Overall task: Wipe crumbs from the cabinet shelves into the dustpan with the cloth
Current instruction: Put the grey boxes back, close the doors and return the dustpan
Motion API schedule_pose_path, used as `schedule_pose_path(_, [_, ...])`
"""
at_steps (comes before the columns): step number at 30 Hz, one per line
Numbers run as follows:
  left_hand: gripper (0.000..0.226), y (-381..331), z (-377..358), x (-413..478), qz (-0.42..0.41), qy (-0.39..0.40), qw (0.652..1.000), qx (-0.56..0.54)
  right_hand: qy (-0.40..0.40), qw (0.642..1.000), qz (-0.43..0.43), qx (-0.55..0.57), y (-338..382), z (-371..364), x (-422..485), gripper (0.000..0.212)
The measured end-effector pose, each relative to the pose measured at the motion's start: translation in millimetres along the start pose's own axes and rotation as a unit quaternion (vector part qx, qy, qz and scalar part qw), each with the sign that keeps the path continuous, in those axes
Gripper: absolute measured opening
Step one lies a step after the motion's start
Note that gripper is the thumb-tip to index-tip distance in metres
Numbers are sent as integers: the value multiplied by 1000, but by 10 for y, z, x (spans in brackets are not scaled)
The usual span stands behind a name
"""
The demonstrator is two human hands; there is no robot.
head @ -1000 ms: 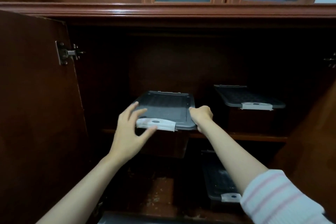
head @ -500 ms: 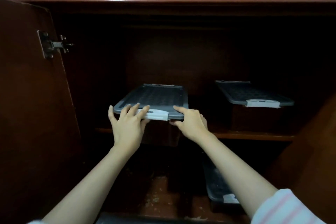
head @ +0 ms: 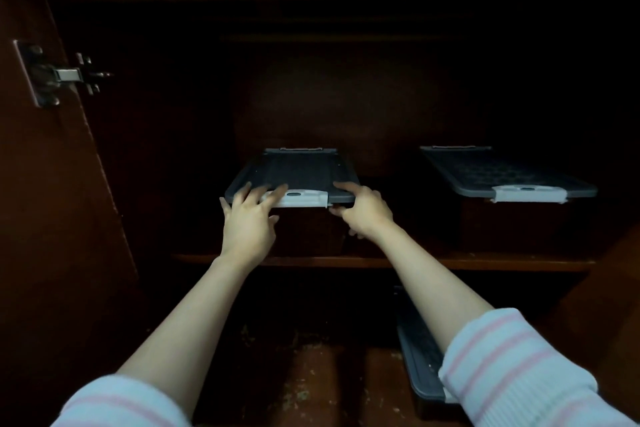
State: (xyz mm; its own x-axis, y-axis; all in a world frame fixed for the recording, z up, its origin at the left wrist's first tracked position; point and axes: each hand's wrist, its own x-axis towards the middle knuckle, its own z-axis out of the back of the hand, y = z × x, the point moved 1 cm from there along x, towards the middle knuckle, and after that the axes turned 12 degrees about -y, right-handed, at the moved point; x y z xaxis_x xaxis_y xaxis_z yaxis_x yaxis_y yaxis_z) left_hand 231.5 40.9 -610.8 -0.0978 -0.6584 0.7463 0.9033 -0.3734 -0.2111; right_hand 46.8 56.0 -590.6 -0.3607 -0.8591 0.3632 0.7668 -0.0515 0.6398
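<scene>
Cabinet shelf (head: 450,262): it runs just below both my wrists, with its front edge showing. I see no crumbs on it from here.
Crumbs (head: 304,395): pale specks lie on the cabinet floor, well below my hands and between my forearms.
Cloth and dustpan: neither is in view, so I judge the wiping has not begun.
Grey-lidded box (head: 298,170): it sits on the shelf right at my fingertips. I hold it because it covers the boards I need to wipe, so it probably has to come out first.
Left hand (head: 249,218): my fingers are curled over the lid's front edge and the white latch (head: 304,199), with my thumb beneath the rim.
Right hand (head: 363,211): it pinches the lid's near right corner, forefinger on top and thumb under. A hand at each end should keep the box level.
Second box (head: 502,173): it stands on the same shelf, well to the right of my right hand, untouched.
Third box (head: 419,357): it sits on the floor under my right forearm.
Change: a second ago my left hand was spread and only reaching the latch, and my right was bunched at the corner. Now both grip the lid. I cannot tell whether the box itself has shifted.
</scene>
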Motion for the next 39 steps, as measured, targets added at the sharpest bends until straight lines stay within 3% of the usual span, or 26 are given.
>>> schedule_pose_path(8, [64,42,-57,87,4,41,999,-1,9,1000,-11,7,5,-47,81,56])
schedule_pose_path(13, [69,101,47,202,4,163,987,10,61,998,1,-20,5,95,-109,79])
schedule_pose_path(15, [70,94,85,195,10,178,984,7,70,997,16,-34,-34,199,-254,85])
schedule_pose_path(19, [67,14,207,-60,58,125,988,-67,62,996,53,-44,-35,388,-537,83])
schedule_pose_path(23, [60,3,468,-501,104,76,983,-134,27,994,108,1,162,540,-806,64])
schedule_pose_path(28, [47,275,956,-1082,191,23,972,-136,-5,975,211,64,753,579,-1223,47])
schedule_pose_path(32, [27,531,1372,-1502,228,-72,961,-136,-50,933,318,158,1280,448,-1616,21])
schedule_pose_path(35, [16,601,1719,-1817,254,-165,941,-152,-68,898,381,212,1640,365,-1941,19])
schedule_pose_path(39, [14,802,2178,-2258,269,-227,928,-124,-111,841,456,268,2248,270,-2379,16])
